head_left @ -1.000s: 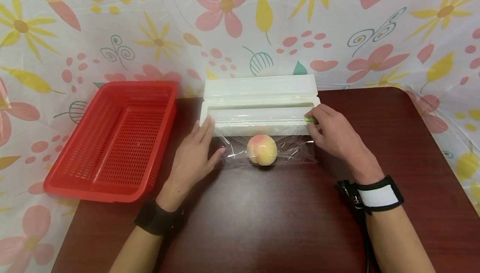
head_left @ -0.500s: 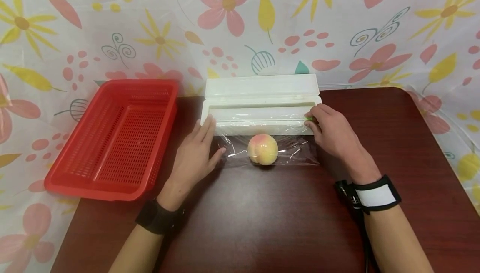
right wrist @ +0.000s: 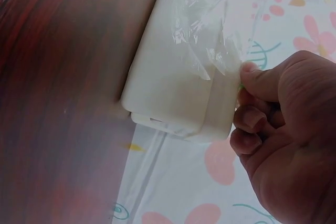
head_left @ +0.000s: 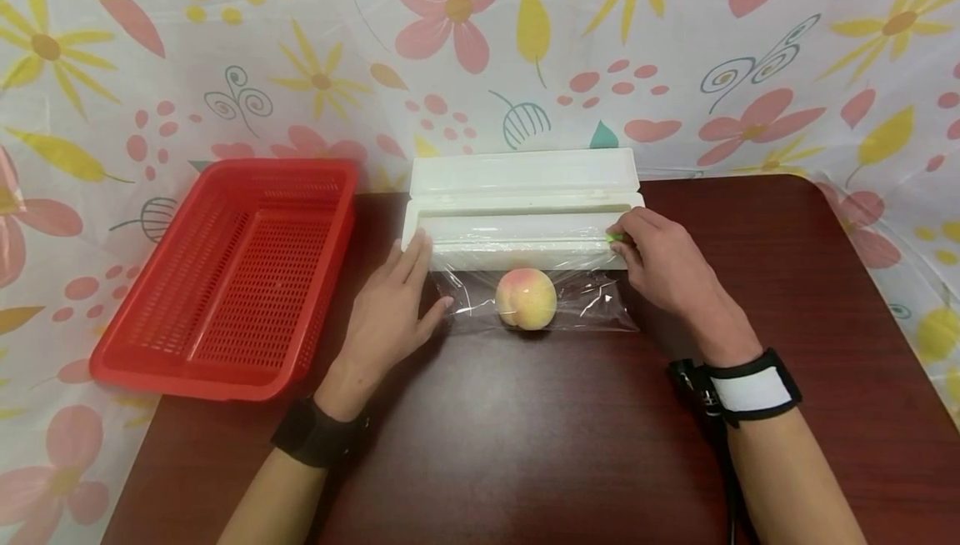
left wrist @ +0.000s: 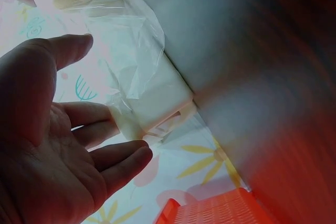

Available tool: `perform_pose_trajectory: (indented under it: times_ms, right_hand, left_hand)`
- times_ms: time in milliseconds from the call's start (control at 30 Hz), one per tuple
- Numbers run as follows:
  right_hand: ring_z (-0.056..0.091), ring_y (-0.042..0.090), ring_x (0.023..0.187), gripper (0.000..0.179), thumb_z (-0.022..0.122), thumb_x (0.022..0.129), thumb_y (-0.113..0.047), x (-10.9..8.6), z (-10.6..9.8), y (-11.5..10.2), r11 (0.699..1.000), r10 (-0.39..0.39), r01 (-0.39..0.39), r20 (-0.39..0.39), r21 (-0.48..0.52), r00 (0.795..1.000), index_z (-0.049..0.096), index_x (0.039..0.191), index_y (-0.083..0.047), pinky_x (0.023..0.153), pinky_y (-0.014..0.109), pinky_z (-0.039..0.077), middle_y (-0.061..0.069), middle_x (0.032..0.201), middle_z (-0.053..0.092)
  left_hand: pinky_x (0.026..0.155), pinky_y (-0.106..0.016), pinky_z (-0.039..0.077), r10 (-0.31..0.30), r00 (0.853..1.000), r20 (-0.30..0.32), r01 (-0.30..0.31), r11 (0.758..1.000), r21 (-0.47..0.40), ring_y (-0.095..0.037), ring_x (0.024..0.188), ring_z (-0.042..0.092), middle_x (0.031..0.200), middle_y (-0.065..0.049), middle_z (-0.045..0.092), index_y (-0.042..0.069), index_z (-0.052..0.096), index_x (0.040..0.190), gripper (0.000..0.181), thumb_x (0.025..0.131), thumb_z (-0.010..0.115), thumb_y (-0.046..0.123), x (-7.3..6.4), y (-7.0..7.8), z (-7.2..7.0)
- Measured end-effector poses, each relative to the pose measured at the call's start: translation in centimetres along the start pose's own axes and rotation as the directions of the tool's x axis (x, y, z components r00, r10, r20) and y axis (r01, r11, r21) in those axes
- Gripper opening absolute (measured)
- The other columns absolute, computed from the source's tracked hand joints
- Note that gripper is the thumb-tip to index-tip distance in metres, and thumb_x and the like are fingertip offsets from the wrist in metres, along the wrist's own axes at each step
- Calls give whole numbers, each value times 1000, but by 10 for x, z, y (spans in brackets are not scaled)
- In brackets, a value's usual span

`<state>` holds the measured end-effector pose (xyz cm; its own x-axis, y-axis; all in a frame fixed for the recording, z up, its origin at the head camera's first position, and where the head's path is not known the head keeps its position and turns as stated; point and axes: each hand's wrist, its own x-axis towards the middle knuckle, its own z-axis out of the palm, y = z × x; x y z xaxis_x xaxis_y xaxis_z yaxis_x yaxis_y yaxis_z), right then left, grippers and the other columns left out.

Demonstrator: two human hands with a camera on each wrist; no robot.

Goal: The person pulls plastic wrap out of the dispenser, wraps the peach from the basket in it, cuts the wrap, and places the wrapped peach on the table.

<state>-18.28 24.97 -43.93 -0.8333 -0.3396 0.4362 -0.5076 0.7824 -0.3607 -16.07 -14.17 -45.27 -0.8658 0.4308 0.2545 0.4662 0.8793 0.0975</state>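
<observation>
The peach [head_left: 526,299] sits on the table [head_left: 510,445] just in front of the white box [head_left: 465,204], with clear film [head_left: 596,295] drawn over it from the box. Your right hand [head_left: 671,266] pinches a small green tab [head_left: 615,237] between thumb and forefinger at the right end of the front rail [head_left: 517,242]. Your left hand [head_left: 386,303] holds nothing: fingers nearly straight, thumb spread away, fingertips at the box's left end, seemingly resting on it. The red basket [head_left: 255,287] stands to the left. The step in hand is probably cutting the film, the tab looking like a sliding cutter at its starting end. The next move calls for drawing the tab leftwards in one even stroke while you steady the box, lest it skid or the film bunch
</observation>
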Motion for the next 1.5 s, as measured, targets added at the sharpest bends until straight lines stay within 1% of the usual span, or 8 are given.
perform_pose_trajectory:
  times_ms: [167,367,567,733,867,1067,1267,1500]
  right_hand:
    - [62,25,81,12,74,93,7,2,-1,-3,1000,-2,2,10,-7,1000,67,102,2,71,44,55,13,97,66]
    - [61,28,81,11,71,94,4,3,-3,-9,999,9,-8,26,-42,1000,66,104,4,70,47,54,17,99,65]
    - [65,35,90,12,69,96,6,4,-2,-10,999,29,-29,6,-27,1000,68,108,6,76,53,56,20,103,67]
    - [66,37,91,12,67,95,7,3,-1,-11,999,34,-34,-1,-18,999,67,107,6,76,54,56,22,101,66]
    - [66,37,88,9,64,97,7,3,1,-12,998,50,-50,5,-35,999,66,106,6,73,53,56,21,100,65]
    - [64,35,81,5,62,97,8,3,3,-11,998,21,-21,-6,-55,1000,64,101,6,68,51,55,20,94,64]
    - [64,35,81,5,62,96,9,4,6,-12,999,-5,4,-23,-44,1000,65,100,7,69,51,55,20,94,63]
    - [65,36,83,6,64,95,10,7,8,-13,999,-16,15,-31,-39,999,65,100,6,70,52,56,20,94,64]
  left_hand:
    - [113,-52,48,-8,1000,1,8,1000,-3,-43,149,44,172,-11,32,5,34,165,89,98,71,49,0,-1,-1]
    - [111,-52,50,-9,1000,-8,9,1000,-21,-44,148,46,171,-12,34,5,35,164,88,98,70,50,-1,-2,0]
    - [116,-51,45,-3,1000,-26,1,995,-96,-42,148,46,170,-13,37,4,39,163,82,98,71,44,2,-3,-2]
    - [119,-49,43,-15,1000,-4,15,991,-134,-40,150,44,170,-13,37,5,39,163,81,98,71,42,3,-5,-2]
    - [120,-49,42,-17,1000,1,17,990,-137,-39,151,44,170,-12,37,5,39,163,81,99,71,41,3,-6,-1]
    - [120,-48,42,-1,999,-40,-4,991,-135,-40,147,48,167,-15,42,3,43,161,75,100,69,38,4,-7,1]
    - [119,-48,43,6,998,-57,-13,992,-123,-41,146,50,165,-17,44,1,44,159,74,99,70,36,5,-7,-2]
    - [119,-48,42,9,999,-46,-15,992,-129,-42,146,49,165,-17,44,0,44,159,75,98,70,35,5,-5,-3]
